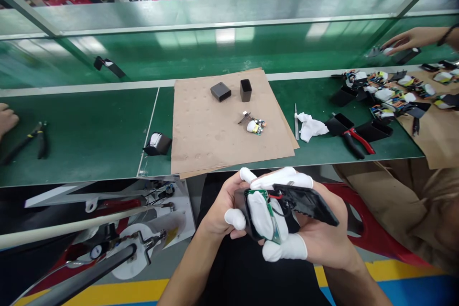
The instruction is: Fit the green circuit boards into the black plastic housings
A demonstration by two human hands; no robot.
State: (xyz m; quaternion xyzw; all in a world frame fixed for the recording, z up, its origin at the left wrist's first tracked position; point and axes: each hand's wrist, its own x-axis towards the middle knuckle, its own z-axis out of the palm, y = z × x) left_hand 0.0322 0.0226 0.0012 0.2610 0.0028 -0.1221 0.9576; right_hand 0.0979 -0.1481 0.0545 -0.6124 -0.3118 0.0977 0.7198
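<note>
My left hand [220,208], with white finger cots on some fingers, is closed around a black plastic case [244,213] above my lap. A green circuit board [271,215] with white padding lumps sits at the case's open end, apparently partly inside it. My right hand [324,239], also in finger cots, grips the board from the other side. A black cover plate [310,203], joined to the board by thin red and black wires, lies tilted across my right palm. How deep the board sits in the case is hidden.
A cardboard sheet [208,134] carries two black cases [220,91] and a loose circuit board [256,126]. Right of it lie tweezers [296,124], a white cloth [311,126], red-black pliers [355,142] and piled boards [385,93]. Other people's hands [418,38] show at both sides.
</note>
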